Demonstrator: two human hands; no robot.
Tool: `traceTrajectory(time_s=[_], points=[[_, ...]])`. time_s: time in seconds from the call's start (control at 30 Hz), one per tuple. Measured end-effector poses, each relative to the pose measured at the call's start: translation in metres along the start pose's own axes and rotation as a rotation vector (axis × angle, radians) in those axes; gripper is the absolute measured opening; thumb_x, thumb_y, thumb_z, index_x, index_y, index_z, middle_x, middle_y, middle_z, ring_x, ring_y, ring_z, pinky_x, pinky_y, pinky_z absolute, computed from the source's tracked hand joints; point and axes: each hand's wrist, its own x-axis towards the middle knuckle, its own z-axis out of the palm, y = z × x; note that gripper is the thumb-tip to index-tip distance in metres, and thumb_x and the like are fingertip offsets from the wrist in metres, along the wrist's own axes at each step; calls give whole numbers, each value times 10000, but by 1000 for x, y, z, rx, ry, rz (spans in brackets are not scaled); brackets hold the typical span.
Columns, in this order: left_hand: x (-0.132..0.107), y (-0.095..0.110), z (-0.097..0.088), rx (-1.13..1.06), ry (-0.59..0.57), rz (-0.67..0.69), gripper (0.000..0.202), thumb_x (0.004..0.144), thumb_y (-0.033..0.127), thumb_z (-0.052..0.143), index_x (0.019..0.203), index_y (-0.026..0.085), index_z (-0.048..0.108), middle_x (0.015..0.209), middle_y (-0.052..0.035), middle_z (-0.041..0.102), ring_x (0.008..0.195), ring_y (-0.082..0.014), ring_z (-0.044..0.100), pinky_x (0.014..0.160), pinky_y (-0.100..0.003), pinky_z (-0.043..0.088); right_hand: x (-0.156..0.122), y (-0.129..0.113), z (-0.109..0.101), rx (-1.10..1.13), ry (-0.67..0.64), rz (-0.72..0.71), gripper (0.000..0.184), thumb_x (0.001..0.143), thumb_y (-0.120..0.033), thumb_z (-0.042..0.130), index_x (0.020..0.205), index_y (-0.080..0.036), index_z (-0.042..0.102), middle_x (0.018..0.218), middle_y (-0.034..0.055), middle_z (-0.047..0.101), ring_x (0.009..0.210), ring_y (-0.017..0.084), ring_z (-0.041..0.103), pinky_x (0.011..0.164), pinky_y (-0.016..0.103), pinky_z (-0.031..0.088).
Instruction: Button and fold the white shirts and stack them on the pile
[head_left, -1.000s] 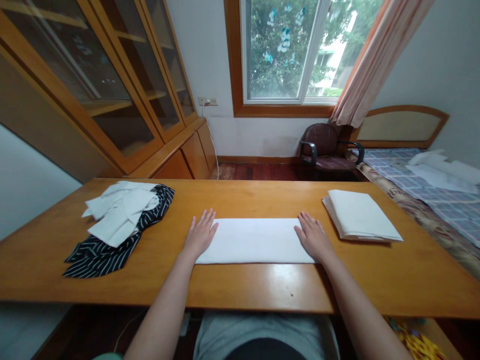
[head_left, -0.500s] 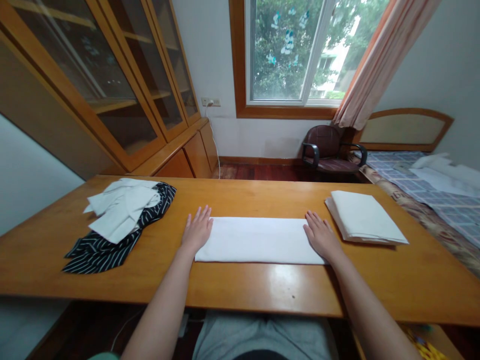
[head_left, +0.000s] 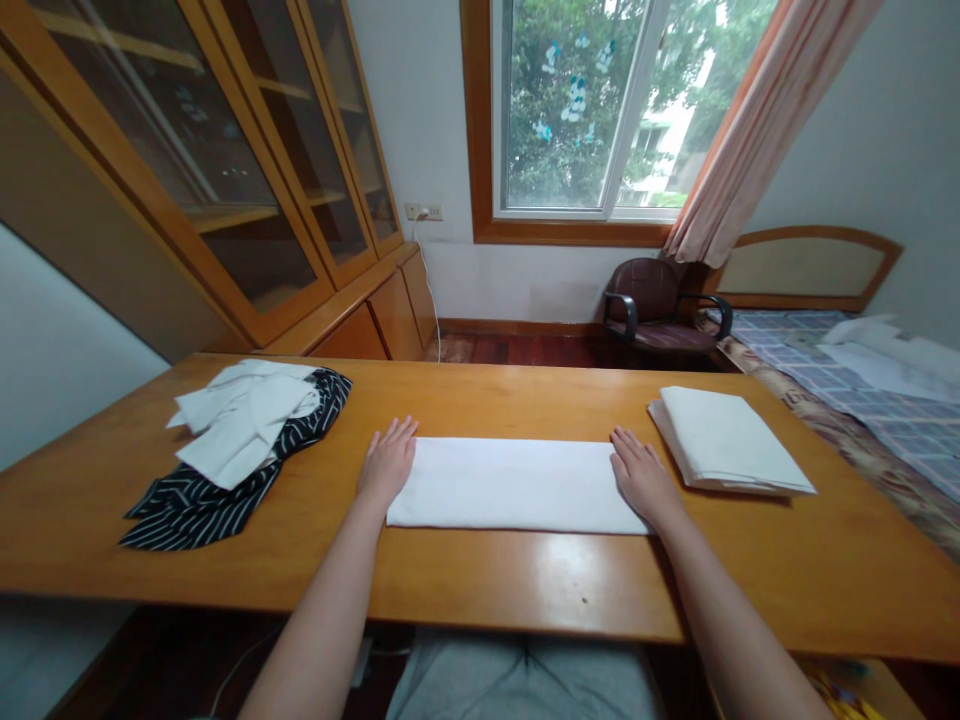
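A long white cloth [head_left: 514, 484], folded into a flat strip, lies across the middle of the wooden table [head_left: 480, 585]. My left hand [head_left: 387, 462] rests flat and open on the cloth's left end. My right hand [head_left: 642, 476] lies flat and open on its right end. Neither hand grips anything.
A heap of white cloths [head_left: 240, 418] on a black striped garment [head_left: 196, 497] sits at the table's left. A folded white stack [head_left: 725, 452] lies at the right. Beyond the table are a wooden glass-door cabinet [head_left: 225, 170], a dark armchair [head_left: 660, 308] under the window, and a bed [head_left: 862, 385].
Both hands have slid outward along the cloth to its two ends. The cloth stays flat on the table.
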Motion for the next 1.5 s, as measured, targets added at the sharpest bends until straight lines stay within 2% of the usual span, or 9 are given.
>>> traceTrajectory(time_s=[0.23,0.43,0.63,0.73,0.83,0.97,1.07,1.23,1.5], points=[[2,-2,2,-39,27,-7,474,1023,305,305,1398,209,579,1543,-74,480,1475,-270,378,1211,-533,271,1,6,5,32,24,-15,508,1006,-285,320,1460,-173,520,1563,110,448,1477,253,365,1212,519,270],[5,-11,9,-94,100,-5,439,1006,292,341,1313,205,642,1489,-96,545,1442,-278,432,1190,-522,324,3,12,8,78,54,-15,496,993,-258,330,1419,-158,565,1531,131,488,1453,260,409,1201,524,304],[9,-20,10,-313,202,-28,407,930,212,378,1171,158,702,1395,-134,625,1348,-278,542,1169,-481,387,5,20,11,177,109,-30,465,990,-257,350,1353,-172,627,1475,129,554,1424,260,453,1198,515,329],[5,-27,2,-504,279,-76,403,901,215,372,1121,163,705,1273,-125,693,1195,-242,644,1091,-426,477,6,22,11,217,126,-34,461,976,-249,363,1317,-147,654,1446,143,580,1406,267,477,1196,509,344],[-2,-31,-6,-647,334,-204,363,878,314,444,1076,165,708,1130,-113,723,1024,-227,687,973,-385,542,7,23,11,250,146,-39,451,956,-239,382,1282,-150,680,1420,132,604,1380,259,509,1193,489,363],[-7,-28,-12,-794,309,-357,398,836,381,488,1073,137,695,965,-93,720,782,-174,669,746,-290,566,6,23,9,280,159,-32,446,941,-232,391,1256,-152,698,1391,130,628,1350,256,542,1198,485,362],[-8,-20,-14,-765,265,-358,398,830,391,488,1066,148,696,841,-55,707,677,-158,631,668,-266,540,6,23,8,285,158,-23,448,943,-242,391,1250,-140,701,1382,137,634,1343,257,549,1201,478,358],[-7,-10,-18,-659,197,-285,373,830,398,467,993,167,711,807,-61,723,682,-190,658,690,-303,542,6,23,9,300,161,-19,438,928,-227,411,1244,-160,707,1384,116,636,1337,244,556,1207,459,354],[-6,-8,-20,-543,165,-227,342,831,358,470,984,188,724,942,-81,770,891,-243,717,881,-372,552,6,23,9,290,173,-29,436,928,-210,401,1218,-133,716,1356,138,652,1334,254,559,1194,472,374]])
